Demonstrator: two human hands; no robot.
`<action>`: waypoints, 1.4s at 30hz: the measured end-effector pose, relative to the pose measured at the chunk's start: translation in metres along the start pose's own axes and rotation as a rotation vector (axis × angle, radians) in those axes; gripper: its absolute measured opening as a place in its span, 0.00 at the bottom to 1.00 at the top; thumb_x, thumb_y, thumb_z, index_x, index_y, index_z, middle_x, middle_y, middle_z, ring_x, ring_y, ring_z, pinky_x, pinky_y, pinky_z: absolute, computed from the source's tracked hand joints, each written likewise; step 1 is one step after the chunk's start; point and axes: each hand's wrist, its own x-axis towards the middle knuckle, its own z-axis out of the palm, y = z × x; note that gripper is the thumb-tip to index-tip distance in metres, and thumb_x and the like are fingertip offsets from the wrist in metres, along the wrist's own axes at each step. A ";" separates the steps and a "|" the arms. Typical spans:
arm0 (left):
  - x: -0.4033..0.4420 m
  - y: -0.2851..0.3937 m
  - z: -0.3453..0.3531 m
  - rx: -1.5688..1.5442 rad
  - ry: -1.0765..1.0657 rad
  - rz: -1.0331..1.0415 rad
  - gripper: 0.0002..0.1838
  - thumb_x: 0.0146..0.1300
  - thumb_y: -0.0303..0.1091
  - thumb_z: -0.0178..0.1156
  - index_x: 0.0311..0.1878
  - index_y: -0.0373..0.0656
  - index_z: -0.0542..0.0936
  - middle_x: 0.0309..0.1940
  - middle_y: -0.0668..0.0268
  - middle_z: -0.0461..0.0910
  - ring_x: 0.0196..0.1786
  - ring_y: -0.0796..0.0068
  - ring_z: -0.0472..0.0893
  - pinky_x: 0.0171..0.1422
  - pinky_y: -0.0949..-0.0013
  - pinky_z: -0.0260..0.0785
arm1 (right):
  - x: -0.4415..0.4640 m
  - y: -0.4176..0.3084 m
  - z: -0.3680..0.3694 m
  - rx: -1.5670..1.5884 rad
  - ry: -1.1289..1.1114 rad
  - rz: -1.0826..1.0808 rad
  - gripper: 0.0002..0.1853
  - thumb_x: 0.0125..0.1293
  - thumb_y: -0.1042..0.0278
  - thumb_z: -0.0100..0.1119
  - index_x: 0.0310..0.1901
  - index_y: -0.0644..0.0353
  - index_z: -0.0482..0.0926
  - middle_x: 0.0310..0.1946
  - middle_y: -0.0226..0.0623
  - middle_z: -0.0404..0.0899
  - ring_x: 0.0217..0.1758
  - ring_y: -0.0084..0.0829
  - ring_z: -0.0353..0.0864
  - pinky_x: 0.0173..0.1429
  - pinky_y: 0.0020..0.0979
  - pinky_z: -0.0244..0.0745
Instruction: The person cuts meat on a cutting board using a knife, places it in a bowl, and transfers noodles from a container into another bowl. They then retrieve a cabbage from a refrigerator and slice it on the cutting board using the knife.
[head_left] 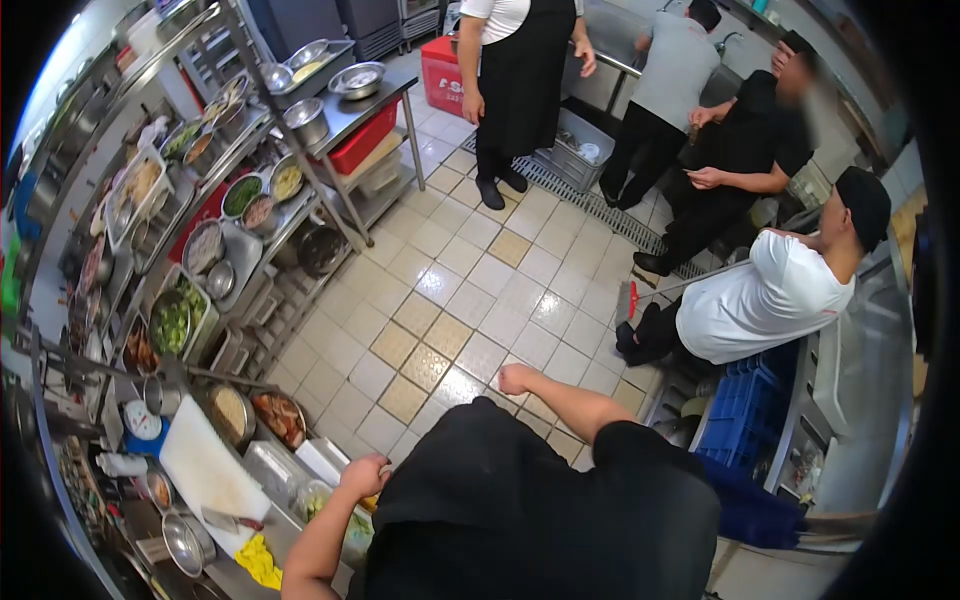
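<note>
A clear container (268,470) lies beside the white cutting board (205,455), between it and the left hand (365,478) — fingers curled, grip impossible to tell. Farther from the board, the right hand (516,379) is balled over the tiled floor (465,300) — any contents hidden. A knife (222,519) rests on the board's end, a yellow cloth (258,562) just beside it.

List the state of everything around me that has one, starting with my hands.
Left hand: fingers partly curled; whether it holds anything is unclear
Right hand: fingers curled in
Cutting board: lying flat
Knife: lying flat on the cutting board
Yellow cloth: crumpled
Metal bowl: mouth up, uncovered
Green vegetables: in pieces, piled up
</note>
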 end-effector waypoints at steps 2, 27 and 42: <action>0.025 0.004 -0.011 0.068 -0.070 -0.016 0.17 0.62 0.44 0.60 0.50 0.48 0.81 0.47 0.57 0.82 0.52 0.51 0.79 0.56 0.53 0.73 | -0.046 0.029 -0.037 0.037 -0.010 -0.045 0.15 0.56 0.58 0.58 0.39 0.59 0.83 0.40 0.47 0.85 0.45 0.49 0.83 0.49 0.46 0.77; 0.139 -0.071 -0.103 0.006 -0.257 -0.022 0.19 0.60 0.47 0.63 0.48 0.45 0.81 0.49 0.53 0.81 0.54 0.52 0.79 0.58 0.56 0.73 | -0.104 0.127 0.096 1.228 0.165 1.090 0.13 0.59 0.63 0.55 0.36 0.65 0.82 0.25 0.43 0.83 0.21 0.35 0.80 0.25 0.41 0.72; 0.152 -0.090 0.006 -0.545 0.327 -0.552 0.17 0.58 0.45 0.62 0.40 0.40 0.83 0.36 0.53 0.84 0.41 0.59 0.83 0.46 0.60 0.75 | -0.056 0.095 -0.120 0.145 0.124 0.039 0.15 0.61 0.55 0.58 0.43 0.56 0.82 0.40 0.40 0.85 0.42 0.41 0.84 0.46 0.39 0.78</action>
